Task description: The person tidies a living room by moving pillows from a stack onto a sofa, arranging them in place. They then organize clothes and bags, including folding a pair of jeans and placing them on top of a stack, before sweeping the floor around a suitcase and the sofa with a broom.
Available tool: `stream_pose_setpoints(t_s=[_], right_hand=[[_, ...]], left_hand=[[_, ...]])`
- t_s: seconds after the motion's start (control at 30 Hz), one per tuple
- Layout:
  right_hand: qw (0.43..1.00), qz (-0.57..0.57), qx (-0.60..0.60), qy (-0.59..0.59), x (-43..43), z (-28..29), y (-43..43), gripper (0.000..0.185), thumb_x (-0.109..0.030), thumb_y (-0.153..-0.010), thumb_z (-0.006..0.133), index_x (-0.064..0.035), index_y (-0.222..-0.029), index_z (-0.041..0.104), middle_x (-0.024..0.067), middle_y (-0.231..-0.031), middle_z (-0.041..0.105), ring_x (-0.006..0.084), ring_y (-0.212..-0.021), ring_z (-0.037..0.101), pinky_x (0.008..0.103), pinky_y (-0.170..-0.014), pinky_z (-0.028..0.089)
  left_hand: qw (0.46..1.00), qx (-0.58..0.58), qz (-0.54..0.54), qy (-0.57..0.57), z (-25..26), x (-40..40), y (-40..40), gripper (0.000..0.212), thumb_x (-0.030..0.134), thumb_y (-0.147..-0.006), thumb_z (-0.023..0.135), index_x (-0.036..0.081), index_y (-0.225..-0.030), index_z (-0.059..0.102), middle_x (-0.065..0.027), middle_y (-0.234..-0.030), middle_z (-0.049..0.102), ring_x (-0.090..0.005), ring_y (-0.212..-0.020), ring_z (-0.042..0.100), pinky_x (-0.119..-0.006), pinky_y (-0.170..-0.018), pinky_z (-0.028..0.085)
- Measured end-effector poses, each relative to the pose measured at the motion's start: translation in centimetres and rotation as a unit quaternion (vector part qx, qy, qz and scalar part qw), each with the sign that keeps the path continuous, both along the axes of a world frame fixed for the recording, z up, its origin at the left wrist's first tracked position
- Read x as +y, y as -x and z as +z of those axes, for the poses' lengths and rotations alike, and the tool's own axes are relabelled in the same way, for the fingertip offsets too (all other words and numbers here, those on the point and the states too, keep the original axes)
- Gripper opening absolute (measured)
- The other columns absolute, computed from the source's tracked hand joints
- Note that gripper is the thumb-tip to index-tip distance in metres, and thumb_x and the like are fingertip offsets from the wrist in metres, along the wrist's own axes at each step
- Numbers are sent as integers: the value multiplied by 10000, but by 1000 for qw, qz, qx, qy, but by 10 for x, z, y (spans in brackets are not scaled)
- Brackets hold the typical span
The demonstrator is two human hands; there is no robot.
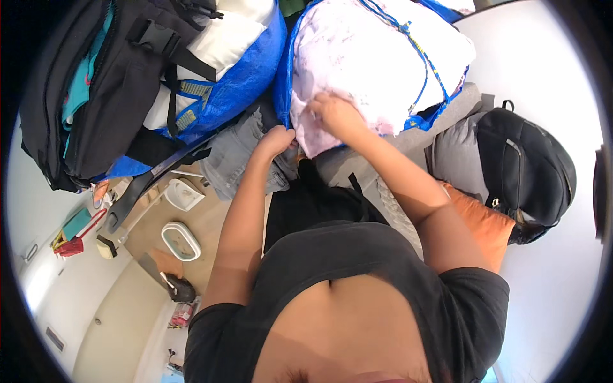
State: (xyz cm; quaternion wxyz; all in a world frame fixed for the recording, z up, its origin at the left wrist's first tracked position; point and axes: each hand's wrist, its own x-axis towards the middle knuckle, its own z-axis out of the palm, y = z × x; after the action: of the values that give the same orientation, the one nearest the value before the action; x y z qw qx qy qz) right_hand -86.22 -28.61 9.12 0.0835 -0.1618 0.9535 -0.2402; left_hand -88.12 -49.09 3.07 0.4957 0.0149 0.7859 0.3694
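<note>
A large blue woven plastic bag (283, 91) stands before me, filled with pale pink and white bedding (354, 62). My left hand (278, 142) has its fingers closed on the bag's near edge. Resting on the pink fabric, just inside that edge, is my right hand (335, 115) with bent fingers; whether it grips the cloth is not clear. Blue straps (424, 57) lie across the bedding. Below my left hand lie folded grey jeans (234, 158). Black cloth (316, 206) is near my body.
At the left, a black bag with an open zip (110, 91) leans on a second blue bag (239, 86). To the right are a black backpack (527, 163) and an orange cushion (483, 225). A dustpan (183, 195) and a white oval tub (180, 242) are on the floor.
</note>
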Motion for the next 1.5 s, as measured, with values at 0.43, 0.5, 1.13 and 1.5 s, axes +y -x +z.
stream_pose_setpoints(t_s=[0.43,0.5,1.13,1.5], right_hand=[[972,89,121,-182,-32,-44,-13,347,-222,-828,490,-127,-1158,544,35,-1020,579,214,-983,544,363,-824,436],[980,131,55,-142,-14,-33,-32,282,-251,-821,504,-136,-1072,558,52,-950,590,222,-916,564,368,-805,438],[967,-247,56,-1,151,95,-71,117,-196,-792,629,-97,-854,636,53,-805,649,248,-850,605,375,-754,450],[850,-493,-81,-166,361,-11,102,525,-460,-878,483,-55,-1201,570,199,-1168,590,352,-1134,529,407,-968,400]], left_hand=[[992,-38,116,-30,33,15,0,352,289,-800,511,0,-613,586,-79,-547,543,-165,-549,504,-314,-558,376],[995,-12,95,-29,32,20,0,359,299,-796,505,17,-582,568,-69,-537,527,-170,-534,485,-319,-550,366],[718,583,-379,-14,56,178,-3,643,545,-729,625,480,-1330,405,6,-1523,184,-461,-1376,35,-775,-962,48],[667,666,-333,23,35,201,-19,718,527,-682,668,490,-1340,384,-14,-1520,207,-445,-1365,154,-749,-977,49]])
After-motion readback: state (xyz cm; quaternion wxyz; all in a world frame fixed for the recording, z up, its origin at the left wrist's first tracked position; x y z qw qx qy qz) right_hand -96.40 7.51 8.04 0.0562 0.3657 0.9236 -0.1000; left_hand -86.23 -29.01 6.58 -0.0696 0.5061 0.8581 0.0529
